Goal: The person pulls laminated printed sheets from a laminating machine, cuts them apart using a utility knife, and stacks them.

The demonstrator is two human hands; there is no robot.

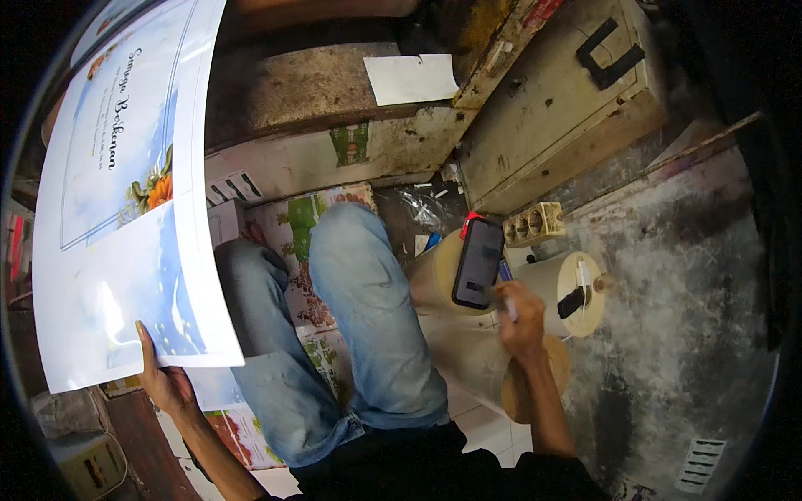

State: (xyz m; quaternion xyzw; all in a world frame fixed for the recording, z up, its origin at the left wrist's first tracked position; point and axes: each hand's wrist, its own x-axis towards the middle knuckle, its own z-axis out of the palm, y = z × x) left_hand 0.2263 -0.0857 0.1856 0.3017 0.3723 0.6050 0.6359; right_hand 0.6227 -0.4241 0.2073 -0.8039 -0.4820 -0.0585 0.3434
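On the left, my left hand (167,386) grips the lower edge of a large glossy printed sheet (134,275), thumb on top and the other fingers partly hidden beneath. The sheet is white and pale blue with orange flowers and script, and it bows slightly. My right hand (522,321) is closed, with a small pale thing at its fingers, too blurred to name. Just beyond those fingers lies a smartphone (479,263) with a dark screen, resting on a pale roll (436,271); I cannot tell whether the hand touches it.
My knees in jeans (359,267) are between the hands. A power strip (535,224) and another roll holding a charger (572,301) stand beside the phone. A worn metal box (543,117) is farther back. White paper (411,79) lies on a stained ledge (309,88).
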